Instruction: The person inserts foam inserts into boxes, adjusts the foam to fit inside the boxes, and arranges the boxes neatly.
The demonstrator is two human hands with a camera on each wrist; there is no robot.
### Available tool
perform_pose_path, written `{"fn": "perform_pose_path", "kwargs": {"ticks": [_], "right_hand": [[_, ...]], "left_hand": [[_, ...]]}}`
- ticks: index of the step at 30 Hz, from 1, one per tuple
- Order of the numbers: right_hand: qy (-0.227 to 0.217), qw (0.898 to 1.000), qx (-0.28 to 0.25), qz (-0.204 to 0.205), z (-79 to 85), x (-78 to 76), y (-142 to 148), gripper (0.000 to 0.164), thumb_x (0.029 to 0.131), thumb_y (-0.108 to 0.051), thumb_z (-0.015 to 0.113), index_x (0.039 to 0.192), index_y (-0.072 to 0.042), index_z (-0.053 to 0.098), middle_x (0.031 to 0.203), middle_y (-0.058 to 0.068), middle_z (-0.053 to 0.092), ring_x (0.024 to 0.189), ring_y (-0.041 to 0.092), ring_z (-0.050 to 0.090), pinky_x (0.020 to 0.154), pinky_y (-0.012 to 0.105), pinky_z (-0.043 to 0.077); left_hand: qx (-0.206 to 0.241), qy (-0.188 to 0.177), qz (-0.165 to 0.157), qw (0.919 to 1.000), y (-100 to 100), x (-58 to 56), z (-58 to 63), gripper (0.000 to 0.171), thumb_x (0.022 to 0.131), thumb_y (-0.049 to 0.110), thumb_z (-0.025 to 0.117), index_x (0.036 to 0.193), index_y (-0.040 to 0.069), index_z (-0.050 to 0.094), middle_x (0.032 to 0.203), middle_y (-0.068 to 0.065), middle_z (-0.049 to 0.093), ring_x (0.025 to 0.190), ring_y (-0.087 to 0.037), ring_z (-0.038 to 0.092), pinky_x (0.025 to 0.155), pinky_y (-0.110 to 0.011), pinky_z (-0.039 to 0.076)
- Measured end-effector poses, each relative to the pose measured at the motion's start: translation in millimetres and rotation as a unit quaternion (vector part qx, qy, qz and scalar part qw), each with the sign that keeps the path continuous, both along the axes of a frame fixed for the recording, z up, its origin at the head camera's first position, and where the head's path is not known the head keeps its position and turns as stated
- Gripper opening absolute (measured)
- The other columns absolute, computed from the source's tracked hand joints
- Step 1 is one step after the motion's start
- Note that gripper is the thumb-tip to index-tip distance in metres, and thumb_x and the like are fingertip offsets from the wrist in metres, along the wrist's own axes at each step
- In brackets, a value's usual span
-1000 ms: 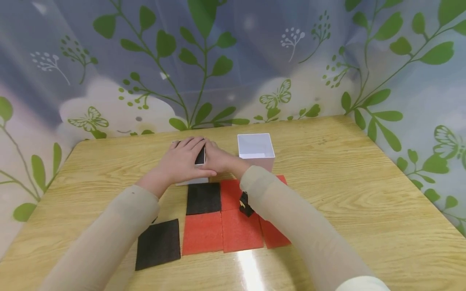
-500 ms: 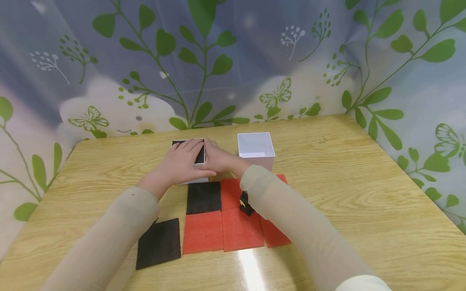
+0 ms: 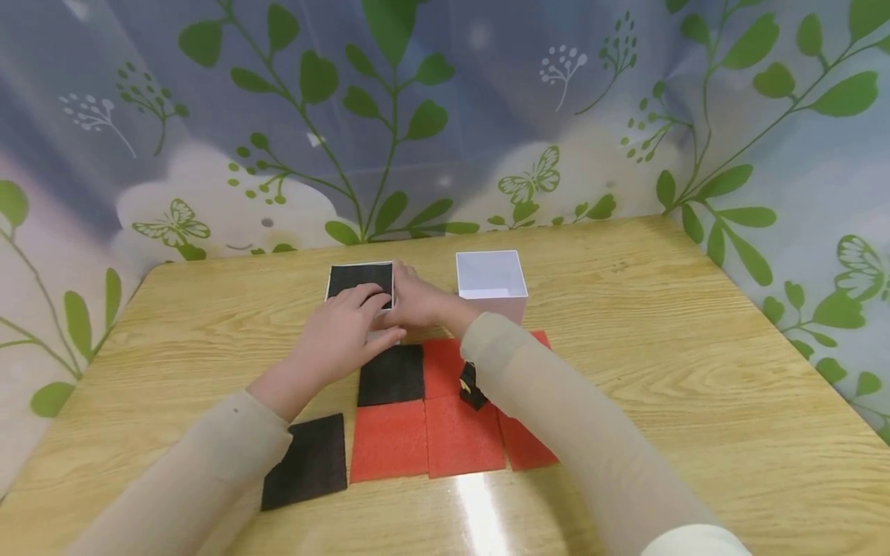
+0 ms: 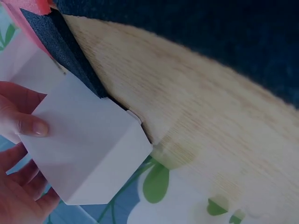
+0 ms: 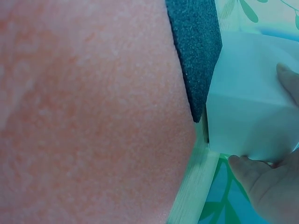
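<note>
Toward the back of the table stands a white square box (image 3: 385, 337), its top filled nearly to the rim by a black square sheet (image 3: 361, 278). My right hand (image 3: 413, 300) grips the box along its right side. My left hand (image 3: 330, 332) is at the front rim, fingers loosely bent over the near part of the black sheet and thumb stretched out to the right. Whether its fingertips touch the sheet is unclear. In the left wrist view the smooth front of the white box (image 4: 88, 135) shows, with a thumb (image 4: 35, 127) lying on it.
A second open box (image 3: 490, 276), white inside, stands to the right. Several felt-like squares lie in front: a black square (image 3: 391, 376), red squares (image 3: 389, 444) and a separate black square (image 3: 309, 463). A small black object (image 3: 471, 386) shows beside my right sleeve. Patterned fabric backs the table.
My left hand has drawn back toward me from the top of the box, uncovering most of the black sheet. The right hand has kept its grip on the box's side.
</note>
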State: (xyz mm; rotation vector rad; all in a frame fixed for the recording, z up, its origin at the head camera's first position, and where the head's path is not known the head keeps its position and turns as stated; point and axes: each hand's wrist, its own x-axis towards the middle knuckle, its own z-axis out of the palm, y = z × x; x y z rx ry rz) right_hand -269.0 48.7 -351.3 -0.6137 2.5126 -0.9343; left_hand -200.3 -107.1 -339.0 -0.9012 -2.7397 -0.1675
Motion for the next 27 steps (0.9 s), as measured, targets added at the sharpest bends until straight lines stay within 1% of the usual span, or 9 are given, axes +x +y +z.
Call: {"fn": "perform_pose_path", "kwargs": {"ticks": [8,10,12,14,16,20,21,23,27], "right_hand": [[0.001,1.000,0.008,-0.005,-2.8,-0.7,-1,0.111,0.082,-0.039,0.069,0.146,-0.001,-0.014,0.153,0.020,-0.005,0.140,0.027,0.010,0.110,0.039,0.020],[0.001,1.000,0.008,-0.007,-3.0,-1.1,0,0.111,0.082,-0.039,0.069,0.146,-0.002,-0.014,0.153,0.019,-0.005,0.140,0.027,0.010,0.110,0.039,0.021],[0.006,1.000,0.007,-0.006,-2.9,-1.9,-1,0.110,0.082,-0.039,0.069,0.146,-0.001,-0.013,0.153,0.020,-0.003,0.140,0.027,0.011,0.110,0.039,0.021],[0.012,1.000,-0.003,-0.002,-3.1,-2.8,-1,0.107,0.082,-0.037,0.070,0.147,0.000,-0.007,0.151,0.022,0.004,0.138,0.028,0.016,0.109,0.037,0.024],[0.014,1.000,-0.015,0.000,-3.0,-2.9,-1,0.105,0.081,-0.035,0.072,0.146,0.001,-0.001,0.149,0.022,0.011,0.135,0.028,0.022,0.107,0.036,0.028],[0.000,1.000,-0.025,-0.004,-2.1,-1.6,-1,0.111,0.078,-0.036,0.074,0.147,0.000,-0.004,0.150,0.021,0.008,0.136,0.027,0.019,0.106,0.035,0.028],[-0.004,1.000,-0.019,-0.007,-1.8,-1.1,-1,0.114,0.078,-0.038,0.074,0.147,-0.001,-0.009,0.152,0.021,0.003,0.138,0.027,0.015,0.108,0.035,0.026],[-0.006,1.000,-0.010,-0.009,-1.5,-0.6,-1,0.118,0.077,-0.040,0.074,0.146,-0.002,-0.014,0.153,0.020,-0.003,0.140,0.026,0.008,0.110,0.035,0.022],[-0.004,1.000,-0.007,-0.010,-0.8,-0.9,0,0.118,0.077,-0.041,0.074,0.146,-0.002,-0.014,0.153,0.020,-0.002,0.140,0.026,0.008,0.110,0.035,0.021]], "left_hand": [[0.005,-0.040,0.015,0.9991,2,-0.3,-1.8,0.055,0.088,0.047,0.059,0.121,0.003,0.060,0.124,-0.016,0.053,0.111,-0.030,0.051,0.092,-0.044,0.045],[0.009,-0.041,0.015,0.9990,2,-1.1,-2.6,0.056,0.088,0.047,0.059,0.122,0.002,0.059,0.124,-0.016,0.053,0.111,-0.030,0.051,0.093,-0.044,0.044],[0.016,-0.032,0.013,0.9993,1,-3.1,-3.3,0.057,0.088,0.047,0.059,0.121,0.000,0.059,0.122,-0.018,0.054,0.111,-0.031,0.051,0.093,-0.045,0.044],[0.026,-0.025,0.023,0.9991,-2,-6.9,-3.5,0.056,0.090,0.045,0.056,0.121,-0.002,0.058,0.122,-0.018,0.054,0.112,-0.032,0.050,0.094,-0.047,0.042],[0.040,-0.020,0.043,0.9980,-7,-12.5,-1.9,0.051,0.094,0.039,0.051,0.122,-0.003,0.057,0.124,-0.020,0.053,0.114,-0.035,0.049,0.095,-0.050,0.038],[0.053,-0.032,0.101,0.9930,-21,-25.6,4.7,0.042,0.098,0.024,0.039,0.125,-0.003,0.055,0.129,-0.020,0.050,0.119,-0.039,0.044,0.097,-0.056,0.033],[0.053,-0.039,0.108,0.9920,-25,-28.4,6.2,0.041,0.097,0.021,0.038,0.126,-0.003,0.054,0.130,-0.020,0.050,0.120,-0.040,0.043,0.097,-0.057,0.032],[0.048,-0.054,0.115,0.9907,-32,-32.6,7.7,0.040,0.097,0.018,0.037,0.126,-0.003,0.054,0.131,-0.020,0.049,0.121,-0.041,0.041,0.097,-0.057,0.032],[0.043,-0.077,0.111,0.9899,-38,-36.5,8.0,0.041,0.096,0.016,0.035,0.127,-0.003,0.053,0.134,-0.019,0.047,0.124,-0.041,0.038,0.098,-0.058,0.031]]}}
